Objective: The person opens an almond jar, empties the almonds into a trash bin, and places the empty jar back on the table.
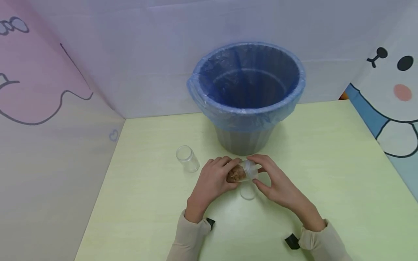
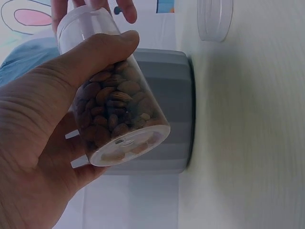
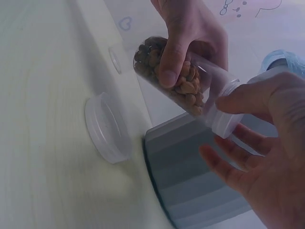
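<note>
Held just in front of the grey plastic bin lined with a blue bag (image 1: 245, 90): a clear plastic jar of brown almonds (image 1: 241, 173), tilted, gripped round its body by the left hand (image 1: 213, 179). Right hand (image 1: 275, 181) curled round the jar's white-lidded end. Lying on the pale green worktop (image 1: 326, 174) below the jar, a round clear lid (image 1: 248, 192); left of the bin, an empty clear jar (image 1: 187, 158).

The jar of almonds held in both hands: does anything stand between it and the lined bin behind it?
Nothing visible does. The jar of almonds is held in the left hand and right hand right before the bin; a loose lid lies nearer the person.
</note>
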### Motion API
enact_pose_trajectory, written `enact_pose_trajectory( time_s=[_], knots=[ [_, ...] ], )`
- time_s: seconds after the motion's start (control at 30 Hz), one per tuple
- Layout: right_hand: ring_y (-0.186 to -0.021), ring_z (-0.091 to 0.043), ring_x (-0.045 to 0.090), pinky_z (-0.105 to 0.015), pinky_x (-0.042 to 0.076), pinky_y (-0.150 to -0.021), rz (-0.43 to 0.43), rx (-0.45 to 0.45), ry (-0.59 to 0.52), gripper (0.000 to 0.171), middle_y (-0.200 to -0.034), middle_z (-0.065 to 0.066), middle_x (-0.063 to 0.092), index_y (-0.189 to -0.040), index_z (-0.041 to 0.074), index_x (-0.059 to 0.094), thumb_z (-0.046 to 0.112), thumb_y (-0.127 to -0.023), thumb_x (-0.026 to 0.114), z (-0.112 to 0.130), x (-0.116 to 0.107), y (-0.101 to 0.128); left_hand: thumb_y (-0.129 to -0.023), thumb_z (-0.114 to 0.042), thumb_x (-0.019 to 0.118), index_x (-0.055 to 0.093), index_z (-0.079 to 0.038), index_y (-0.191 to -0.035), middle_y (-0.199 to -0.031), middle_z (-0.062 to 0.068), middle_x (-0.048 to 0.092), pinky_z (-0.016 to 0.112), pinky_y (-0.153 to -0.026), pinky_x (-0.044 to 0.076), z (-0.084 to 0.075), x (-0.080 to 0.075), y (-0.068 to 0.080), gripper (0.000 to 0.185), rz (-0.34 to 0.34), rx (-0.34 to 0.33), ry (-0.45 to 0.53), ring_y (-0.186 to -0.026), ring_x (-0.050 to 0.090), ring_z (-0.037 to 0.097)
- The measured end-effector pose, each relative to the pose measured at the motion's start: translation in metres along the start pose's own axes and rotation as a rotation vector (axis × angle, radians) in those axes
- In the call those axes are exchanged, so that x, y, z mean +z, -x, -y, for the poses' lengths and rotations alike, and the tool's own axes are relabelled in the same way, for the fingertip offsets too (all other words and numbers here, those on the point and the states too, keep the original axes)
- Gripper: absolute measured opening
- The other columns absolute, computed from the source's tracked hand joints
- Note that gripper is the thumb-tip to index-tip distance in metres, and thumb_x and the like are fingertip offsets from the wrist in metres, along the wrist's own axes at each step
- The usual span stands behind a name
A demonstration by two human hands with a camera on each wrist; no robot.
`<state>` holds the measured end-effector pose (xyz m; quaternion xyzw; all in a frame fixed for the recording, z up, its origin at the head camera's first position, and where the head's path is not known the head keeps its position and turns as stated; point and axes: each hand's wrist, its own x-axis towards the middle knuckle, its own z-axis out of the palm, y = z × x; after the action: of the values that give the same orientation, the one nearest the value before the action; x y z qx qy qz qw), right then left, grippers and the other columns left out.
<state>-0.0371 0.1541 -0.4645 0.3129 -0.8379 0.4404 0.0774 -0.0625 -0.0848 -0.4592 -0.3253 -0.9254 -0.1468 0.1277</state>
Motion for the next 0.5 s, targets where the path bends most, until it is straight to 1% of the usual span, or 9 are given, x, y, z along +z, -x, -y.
enact_pose_trajectory(
  time_s=[0.2, 0.27, 0.37, 0.5],
  knots=[
    [-0.135, -0.014, 0.051, -0.023, 0.053, -0.096, -0.004, -0.004, 0.005, 0.076, -0.149, -0.009, 0.052, -0.152, 0.011, 0.047, -0.009, -0.086, 0.078, 0.0033, -0.0027, 0.0025, -0.073, -0.040, 0.095, 0.070, -0.023, -0.132, -0.110, -0.006, 0.073, 0.031, -0.078, 0.053, -0.0011, 0.0023, -0.0003, 0.067, 0.008, 0.013, -0.003, -0.095, 0.070, 0.017],
    [-0.135, -0.014, 0.051, -0.021, 0.051, -0.098, -0.014, -0.001, 0.014, 0.074, -0.149, -0.008, 0.053, -0.151, 0.011, 0.049, -0.008, -0.086, 0.079, 0.0042, -0.0036, 0.0032, -0.072, -0.040, 0.096, 0.070, -0.023, -0.133, -0.110, -0.006, 0.073, 0.032, -0.078, 0.054, -0.0014, 0.0027, -0.0007, 0.068, 0.005, 0.018, -0.004, -0.096, 0.070, 0.017],
    [-0.137, -0.015, 0.050, -0.023, 0.051, -0.099, -0.032, 0.005, 0.030, 0.072, -0.149, -0.008, 0.054, -0.148, 0.011, 0.053, -0.007, -0.085, 0.080, 0.0049, -0.0050, 0.0050, -0.072, -0.040, 0.095, 0.070, -0.023, -0.133, -0.110, -0.006, 0.073, 0.032, -0.079, 0.054, -0.0019, 0.0030, -0.0009, 0.068, 0.002, 0.019, -0.009, -0.096, 0.070, 0.017],
    [-0.139, -0.014, 0.048, -0.021, 0.050, -0.098, -0.042, 0.005, 0.041, 0.070, -0.150, -0.008, 0.055, -0.147, 0.010, 0.055, -0.006, -0.084, 0.081, 0.0038, -0.0059, 0.0053, -0.073, -0.041, 0.095, 0.070, -0.024, -0.133, -0.111, -0.006, 0.073, 0.032, -0.079, 0.054, -0.0011, 0.0024, -0.0009, 0.067, 0.003, 0.015, -0.019, -0.096, 0.070, 0.016]
  ],
)
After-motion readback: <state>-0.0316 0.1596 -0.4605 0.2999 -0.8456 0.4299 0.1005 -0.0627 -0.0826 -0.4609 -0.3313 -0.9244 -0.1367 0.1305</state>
